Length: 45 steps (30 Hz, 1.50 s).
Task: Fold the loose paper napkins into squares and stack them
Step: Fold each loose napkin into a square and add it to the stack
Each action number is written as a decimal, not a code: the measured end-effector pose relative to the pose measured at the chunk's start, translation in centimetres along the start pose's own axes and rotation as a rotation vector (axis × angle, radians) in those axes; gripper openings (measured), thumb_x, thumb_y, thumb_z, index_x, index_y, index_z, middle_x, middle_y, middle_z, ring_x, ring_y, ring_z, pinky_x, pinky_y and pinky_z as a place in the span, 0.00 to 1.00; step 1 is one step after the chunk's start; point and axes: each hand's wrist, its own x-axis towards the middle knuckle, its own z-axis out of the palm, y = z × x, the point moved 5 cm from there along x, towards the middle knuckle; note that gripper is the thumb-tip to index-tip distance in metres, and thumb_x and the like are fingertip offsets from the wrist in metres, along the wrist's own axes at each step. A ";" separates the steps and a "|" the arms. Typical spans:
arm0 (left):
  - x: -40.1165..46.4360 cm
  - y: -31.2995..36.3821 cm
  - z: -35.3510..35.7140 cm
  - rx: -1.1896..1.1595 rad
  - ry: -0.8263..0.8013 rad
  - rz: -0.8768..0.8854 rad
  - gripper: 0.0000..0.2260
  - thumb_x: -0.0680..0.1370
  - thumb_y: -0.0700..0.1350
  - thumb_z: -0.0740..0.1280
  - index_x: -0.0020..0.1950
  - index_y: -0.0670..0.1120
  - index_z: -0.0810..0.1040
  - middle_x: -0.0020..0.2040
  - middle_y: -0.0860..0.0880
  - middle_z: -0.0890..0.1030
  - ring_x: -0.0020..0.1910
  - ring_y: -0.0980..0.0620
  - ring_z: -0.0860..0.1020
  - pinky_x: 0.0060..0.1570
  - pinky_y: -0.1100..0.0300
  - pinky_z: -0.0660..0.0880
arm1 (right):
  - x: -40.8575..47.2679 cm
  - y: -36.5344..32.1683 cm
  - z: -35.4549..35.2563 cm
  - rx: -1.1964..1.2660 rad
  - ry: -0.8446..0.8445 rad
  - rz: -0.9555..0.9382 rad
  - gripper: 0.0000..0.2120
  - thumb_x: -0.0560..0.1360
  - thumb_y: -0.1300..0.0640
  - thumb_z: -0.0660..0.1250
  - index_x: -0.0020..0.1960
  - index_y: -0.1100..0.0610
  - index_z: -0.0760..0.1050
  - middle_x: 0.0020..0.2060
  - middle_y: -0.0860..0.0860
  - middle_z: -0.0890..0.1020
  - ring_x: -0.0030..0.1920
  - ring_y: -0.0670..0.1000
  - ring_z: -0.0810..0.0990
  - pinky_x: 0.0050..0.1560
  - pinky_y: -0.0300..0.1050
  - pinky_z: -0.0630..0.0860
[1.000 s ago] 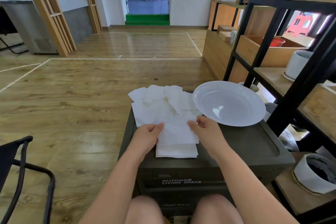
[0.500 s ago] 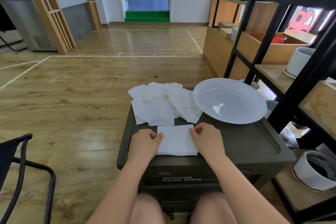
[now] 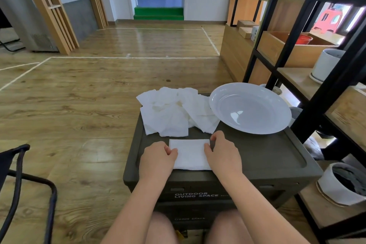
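Observation:
A folded white napkin [image 3: 190, 154] lies flat near the front of the dark box lid [image 3: 257, 154]. My left hand [image 3: 158, 157] pinches its left edge with curled fingers. On the other side, my right hand [image 3: 222, 152] pinches the right edge, with thumb and forefinger near the far right corner. A rumpled pile of loose white napkins [image 3: 172, 113] lies on the far left part of the lid, just beyond the folded one.
A large white plate [image 3: 250, 108] sits on the far right of the lid, touching the pile. A black-framed wooden shelf [image 3: 324, 93] with white pots stands close on the right. A black chair frame [image 3: 17, 180] is at the left.
A second ago both hands held a napkin lifted over the folded one; they have brought it down and folded it smaller, and now grip its two side edges flat on the lid.

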 end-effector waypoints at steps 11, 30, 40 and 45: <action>0.3 -0.5 0.2 0.014 0.036 0.014 0.10 0.76 0.52 0.66 0.37 0.51 0.71 0.33 0.55 0.75 0.31 0.59 0.73 0.27 0.67 0.61 | 0.2 -0.5 0.9 -0.144 0.025 -0.102 0.10 0.80 0.49 0.57 0.59 0.51 0.69 0.42 0.46 0.77 0.36 0.46 0.72 0.33 0.38 0.67; 6.6 1.0 -0.9 -0.173 0.242 0.116 0.13 0.77 0.45 0.66 0.58 0.48 0.66 0.39 0.54 0.75 0.39 0.53 0.76 0.32 0.62 0.66 | 1.0 -0.2 0.5 -0.045 -0.082 -0.051 0.10 0.81 0.48 0.56 0.57 0.52 0.68 0.40 0.46 0.77 0.37 0.45 0.76 0.35 0.39 0.71; 5.8 4.2 -3.8 -0.668 0.057 0.423 0.16 0.77 0.41 0.66 0.49 0.63 0.68 0.39 0.59 0.76 0.38 0.61 0.77 0.38 0.73 0.71 | 4.7 -3.2 -2.1 0.276 -0.040 -0.154 0.16 0.76 0.51 0.67 0.62 0.45 0.68 0.54 0.45 0.77 0.46 0.42 0.75 0.44 0.31 0.69; 5.8 5.3 -6.4 -0.858 -0.119 0.542 0.17 0.77 0.36 0.66 0.51 0.60 0.71 0.37 0.59 0.76 0.36 0.59 0.76 0.39 0.73 0.70 | 5.6 -5.5 -1.9 0.680 -0.341 -0.049 0.24 0.77 0.38 0.58 0.69 0.47 0.65 0.66 0.46 0.72 0.62 0.46 0.71 0.57 0.41 0.68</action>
